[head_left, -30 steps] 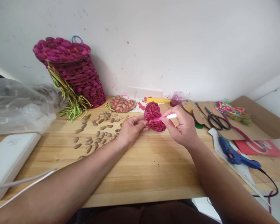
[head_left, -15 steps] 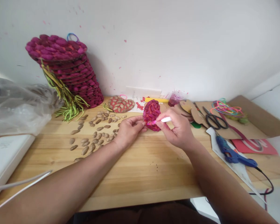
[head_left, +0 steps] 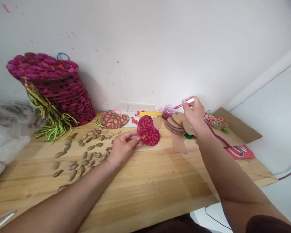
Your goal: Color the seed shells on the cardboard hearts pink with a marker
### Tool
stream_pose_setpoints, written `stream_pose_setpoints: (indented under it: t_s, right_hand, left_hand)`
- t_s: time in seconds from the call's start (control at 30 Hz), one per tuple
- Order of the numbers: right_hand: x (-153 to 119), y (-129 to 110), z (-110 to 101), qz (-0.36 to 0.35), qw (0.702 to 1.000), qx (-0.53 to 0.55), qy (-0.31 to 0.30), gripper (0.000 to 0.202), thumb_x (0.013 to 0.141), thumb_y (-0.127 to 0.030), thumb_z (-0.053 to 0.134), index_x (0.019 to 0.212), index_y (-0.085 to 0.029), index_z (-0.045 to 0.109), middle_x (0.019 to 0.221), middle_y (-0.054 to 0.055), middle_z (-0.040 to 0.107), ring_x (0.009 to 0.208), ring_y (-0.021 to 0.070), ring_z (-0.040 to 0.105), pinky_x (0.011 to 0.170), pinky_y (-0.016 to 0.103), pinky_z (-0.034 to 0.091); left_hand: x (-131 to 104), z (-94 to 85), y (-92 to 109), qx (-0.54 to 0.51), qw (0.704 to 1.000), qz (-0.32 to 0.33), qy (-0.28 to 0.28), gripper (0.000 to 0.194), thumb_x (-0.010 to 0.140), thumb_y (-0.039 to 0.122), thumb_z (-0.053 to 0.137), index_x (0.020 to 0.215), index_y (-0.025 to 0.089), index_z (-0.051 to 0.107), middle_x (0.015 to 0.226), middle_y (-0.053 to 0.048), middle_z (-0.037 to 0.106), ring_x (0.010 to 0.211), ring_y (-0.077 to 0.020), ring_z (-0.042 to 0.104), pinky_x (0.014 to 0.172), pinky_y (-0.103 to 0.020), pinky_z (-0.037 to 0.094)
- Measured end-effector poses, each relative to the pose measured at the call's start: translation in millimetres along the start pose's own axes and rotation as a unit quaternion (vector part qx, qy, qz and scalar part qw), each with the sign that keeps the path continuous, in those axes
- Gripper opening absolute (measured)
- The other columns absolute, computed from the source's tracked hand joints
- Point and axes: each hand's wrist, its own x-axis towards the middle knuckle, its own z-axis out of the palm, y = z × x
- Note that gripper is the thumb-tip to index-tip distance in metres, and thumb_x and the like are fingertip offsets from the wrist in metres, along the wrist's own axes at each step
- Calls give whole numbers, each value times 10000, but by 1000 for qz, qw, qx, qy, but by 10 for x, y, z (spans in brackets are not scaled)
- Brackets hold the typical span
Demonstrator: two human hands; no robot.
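White wall (head_left: 165, 48) with pink splashes stands behind a wooden table (head_left: 126, 197). Clock spots go out from the pink peanut heart (head_left: 148, 130), near the middle of the table. At eight o'clock, the left hand (head_left: 125, 146) pinches its edge with thumb and fingers. At about two o'clock, the right hand (head_left: 194, 111) grips a white brush (head_left: 183, 104). Its pink tip is by the rim of a cup of pink paint (head_left: 168, 114); I can't tell if they touch.

I think the heart is light. Its back seems flat and stiff, maybe cardboard, but the nuts could crack or pop off with a hard squeeze. Wet paint might make it slippy and sticky. One nut near the thumb looks brown, so that edge seems a good, clean place to hold.

Farther out, round cardboard pieces (head_left: 176, 125) lie at three o'clock, a brown peanut heart (head_left: 115, 119) between nine and ten, loose peanuts (head_left: 81, 170) at eight, and a tall pink stack (head_left: 63, 94) at ten.
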Motion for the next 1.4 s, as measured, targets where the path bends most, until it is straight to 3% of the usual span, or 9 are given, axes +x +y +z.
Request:
stream_pose_setpoints:
  t_s: [0.17, 0.47, 0.73, 0.9, 1.03, 1.17, 1.27, 1.4]
  right_hand:
    - [211, 74, 261, 36, 989, -110, -92, 241, 951, -424, 511, 900, -226, 638, 851, 75, 719, 809, 243, 609, 757, 355, 428]
    - [156, 49, 499, 55, 977, -160, -130, 246, 917, -436, 582, 821, -228, 670, 926, 129, 744, 969, 318, 609, 819, 406, 429]
    - [162, -5, 361, 59, 985, -143, -77, 253, 929, -437, 549, 833, -225, 648, 891, 92, 721, 888, 276, 591, 811, 396, 425]
    - [129, -46, 198, 76, 997, -14, -12, 235, 897, -419, 624, 764, -227, 597, 697, 0, 619, 694, 196, 545, 730, 353, 411]
    - [-163, -217, 32, 46, 987, 157, 2, 294, 926, -495, 637, 790, -235, 609, 703, -17, 621, 675, 169, 561, 686, 326, 437]
    - [-676, -555, -114, 24, 960, 260, -105, 391, 908, -605, 676, 779, -240, 620, 671, -22, 603, 610, 137, 521, 588, 288, 401]
    - [-1014, -738, -128, 8, 943, 297, -150, 372, 908, -598, 698, 856, -235, 638, 724, -13, 624, 654, 140, 543, 602, 287, 415]
    - [-1237, -747, -49, -29, 944, 292, -152, 283, 969, -509, 660, 916, -232, 639, 805, -6, 634, 735, 148, 585, 656, 296, 441]
  left_hand:
    - [2, -8, -7, 5, 1000, 4, -6, 480, 571, 355, 996, 962, 135, 824, 848, -56, 798, 780, -156, 736, 768, -264, 631]
    - [6, -4, -12, 0, 1000, 0, -5, 444, 579, 343, 993, 944, 147, 833, 807, -31, 781, 759, -139, 724, 758, -247, 630]
    - [16, 5, -1, -21, 1000, -8, 2, 451, 533, 290, 1002, 916, 135, 822, 782, -35, 787, 721, -132, 715, 725, -236, 620]
    - [20, 17, -13, -29, 1000, -8, 5, 460, 530, 289, 995, 924, 124, 825, 828, -53, 804, 711, -124, 710, 706, -228, 617]
    - [7, 32, -2, -34, 999, -3, 1, 416, 525, 264, 988, 883, 123, 828, 834, -61, 805, 721, -130, 717, 696, -228, 619]
    - [10, 31, -2, -38, 999, 0, 5, 392, 527, 241, 983, 868, 126, 826, 797, -51, 797, 693, -124, 707, 688, -232, 618]
    - [23, 23, -18, -37, 999, 3, 0, 364, 544, 228, 973, 860, 129, 824, 771, -41, 788, 680, -122, 701, 702, -243, 621]
    - [38, 8, -42, -26, 1000, 7, -11, 349, 575, 226, 956, 884, 129, 824, 766, -37, 787, 670, -118, 698, 713, -243, 617]
